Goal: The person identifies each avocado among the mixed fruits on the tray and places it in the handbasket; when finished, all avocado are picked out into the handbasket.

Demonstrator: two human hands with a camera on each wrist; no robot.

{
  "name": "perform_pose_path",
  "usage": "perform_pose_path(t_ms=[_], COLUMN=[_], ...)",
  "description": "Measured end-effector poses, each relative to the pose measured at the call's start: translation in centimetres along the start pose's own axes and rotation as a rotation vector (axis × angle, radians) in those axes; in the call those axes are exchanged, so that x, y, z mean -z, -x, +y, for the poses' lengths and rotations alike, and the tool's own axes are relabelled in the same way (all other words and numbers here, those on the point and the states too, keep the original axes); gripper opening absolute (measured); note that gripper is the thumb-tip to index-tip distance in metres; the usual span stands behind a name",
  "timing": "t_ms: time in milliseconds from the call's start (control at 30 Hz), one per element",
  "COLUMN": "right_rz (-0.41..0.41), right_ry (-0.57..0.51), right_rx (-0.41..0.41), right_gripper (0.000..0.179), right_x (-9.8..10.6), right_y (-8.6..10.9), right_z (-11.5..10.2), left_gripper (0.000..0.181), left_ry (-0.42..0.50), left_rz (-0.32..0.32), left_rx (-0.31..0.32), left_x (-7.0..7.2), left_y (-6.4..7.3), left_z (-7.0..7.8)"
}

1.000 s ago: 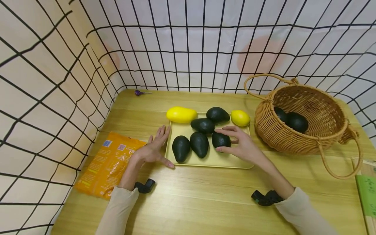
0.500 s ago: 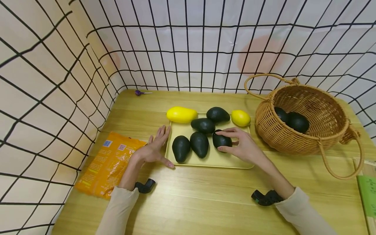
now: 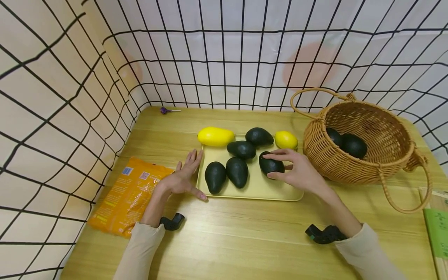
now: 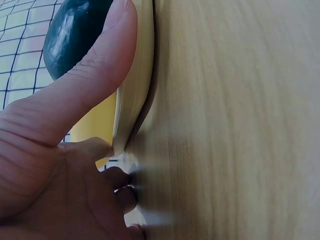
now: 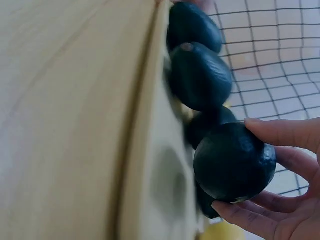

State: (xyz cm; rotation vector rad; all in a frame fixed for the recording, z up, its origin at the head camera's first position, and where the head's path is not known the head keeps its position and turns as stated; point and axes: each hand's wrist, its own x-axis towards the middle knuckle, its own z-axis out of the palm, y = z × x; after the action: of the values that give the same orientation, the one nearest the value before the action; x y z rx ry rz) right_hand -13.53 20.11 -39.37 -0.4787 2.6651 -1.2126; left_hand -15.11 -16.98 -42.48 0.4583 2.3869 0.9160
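My right hand (image 3: pixel 297 171) pinches a dark green avocado (image 3: pixel 271 165) between thumb and fingers over the right part of a pale yellow tray (image 3: pixel 259 193). In the right wrist view a gap and a shadow show between this avocado (image 5: pixel 235 162) and the tray. My left hand (image 3: pixel 182 177) has its fingers spread at the tray's left edge, its thumb by the front left corner. Several more avocados lie on the tray, among them one at the front left (image 3: pixel 215 177) and one beside it (image 3: pixel 237 172). A yellow mango-shaped fruit (image 3: pixel 216 136) and a lemon (image 3: pixel 286 140) lie at its back corners.
A wicker basket (image 3: pixel 344 171) with dark avocados (image 3: pixel 353 146) inside stands at the right. An orange packet (image 3: pixel 126 200) lies by my left forearm. A purple lollipop (image 3: pixel 163 111) is at the back left, a green-and-tan package (image 3: pixel 437 229) at the right edge. Black wire mesh borders the table.
My right hand has moved right with the avocado, away from its neighbours on the tray. The left hand stays at the tray's edge.
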Motion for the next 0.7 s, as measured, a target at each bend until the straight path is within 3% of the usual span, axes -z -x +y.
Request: perform_pose_path(t_ms=[233,500,700], right_rz=[0.08,0.318,0.473], right_ry=[-0.028,-0.054,-0.081], right_rx=[0.037,0.115,0.119], right_gripper=[0.05,0.051,0.056], right_x=[3.0,7.1,10.3], right_y=[1.6,3.4,4.3], right_z=[-1.7,-2.8,-1.8], left_gripper=[0.147,0.148,0.148], left_ry=[0.001,0.003,0.004], left_rz=[0.0,0.002,0.003], left_rx=[-0.008,-0.014,-0.02], left_x=[0.0,0.0,0.0], left_y=[0.0,0.1,0.1], left_z=[0.0,0.1,0.1])
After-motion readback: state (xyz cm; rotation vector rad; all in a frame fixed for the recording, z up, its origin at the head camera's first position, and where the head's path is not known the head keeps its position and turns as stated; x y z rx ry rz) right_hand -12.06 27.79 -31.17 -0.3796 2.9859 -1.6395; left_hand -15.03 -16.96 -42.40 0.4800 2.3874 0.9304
